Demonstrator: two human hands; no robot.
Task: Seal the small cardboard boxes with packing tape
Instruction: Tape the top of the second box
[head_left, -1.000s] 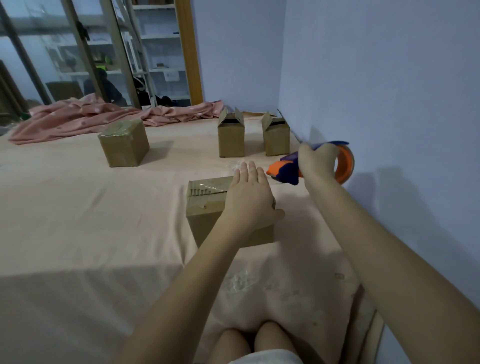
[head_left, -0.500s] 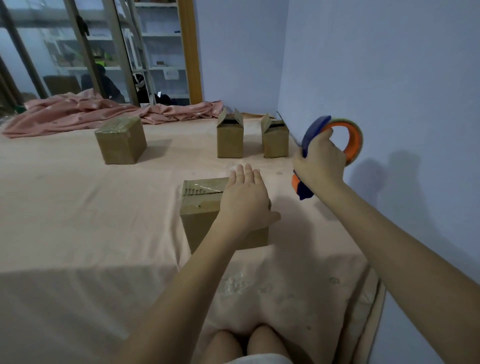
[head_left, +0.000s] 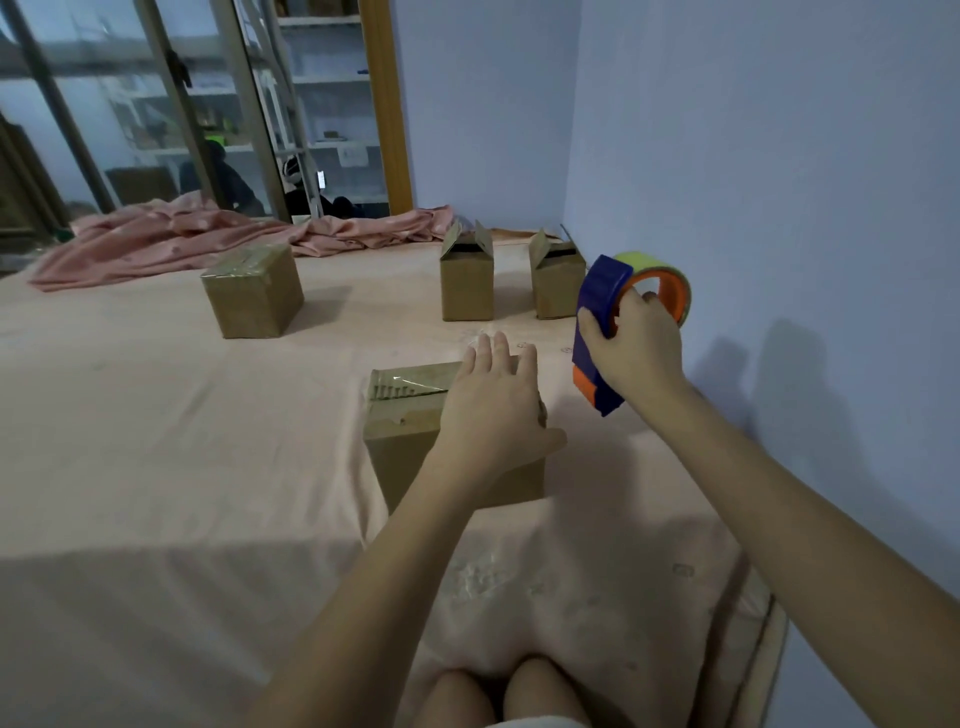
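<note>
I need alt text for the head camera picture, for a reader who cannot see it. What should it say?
A person's left hand presses flat on a taped cardboard box on a pink sheet, while the right hand grips a blue and orange tape dispenser raised beside it. Behind stand two open boxes and one sealed box.

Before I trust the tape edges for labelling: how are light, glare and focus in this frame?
Head view: dim, bluish light; a broad shadow darkens the near peach bedsheet; glare glints off clear tape on the near brown cardboard box; edges bow from the wide lens; focus fairly sharp.
</note>
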